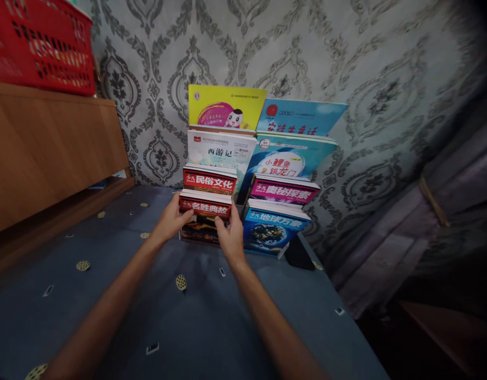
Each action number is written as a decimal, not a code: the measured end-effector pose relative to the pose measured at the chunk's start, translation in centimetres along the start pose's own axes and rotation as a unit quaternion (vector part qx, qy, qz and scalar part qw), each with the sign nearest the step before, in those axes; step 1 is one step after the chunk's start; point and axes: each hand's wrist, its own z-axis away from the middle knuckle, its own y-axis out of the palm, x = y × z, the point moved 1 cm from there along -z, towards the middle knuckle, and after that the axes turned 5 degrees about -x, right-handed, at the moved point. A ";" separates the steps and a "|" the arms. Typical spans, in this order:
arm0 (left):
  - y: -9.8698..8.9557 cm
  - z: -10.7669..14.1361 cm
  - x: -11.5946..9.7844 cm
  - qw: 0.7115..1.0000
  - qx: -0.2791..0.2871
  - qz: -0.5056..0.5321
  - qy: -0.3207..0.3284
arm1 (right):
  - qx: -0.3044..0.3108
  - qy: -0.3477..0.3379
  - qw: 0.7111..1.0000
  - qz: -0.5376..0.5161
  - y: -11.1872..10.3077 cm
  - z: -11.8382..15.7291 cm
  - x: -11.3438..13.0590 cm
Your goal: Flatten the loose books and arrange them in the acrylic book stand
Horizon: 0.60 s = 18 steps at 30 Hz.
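Two columns of upright books stand in tiers against the wall. My left hand [172, 217] and my right hand [230, 232] grip the front left book [206, 224], which has a red title band, from its two sides, thumbs on the cover. Just behind it rises another red-banded book [209, 181], then a pale book [222, 150] and a yellow book [227, 105]. To the right of my right hand stands a blue book with a globe [269, 232]. Behind that are a magenta-banded book [285, 191], a teal book [291, 155] and a light blue book [302, 116].
The books rest on a grey-blue patterned cloth [180, 322]. A wooden cabinet [53, 153] with a red plastic basket [49, 47] on top stands at left. A flat black object [300, 253] lies beside the right column. A curtain [402, 227] hangs at right.
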 end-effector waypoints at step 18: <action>-6.4 -1.9 -4.9 0.954 -0.180 0.198 -0.137 | 0.041 -0.155 0.977 0.140 -1.9 6.4 4.1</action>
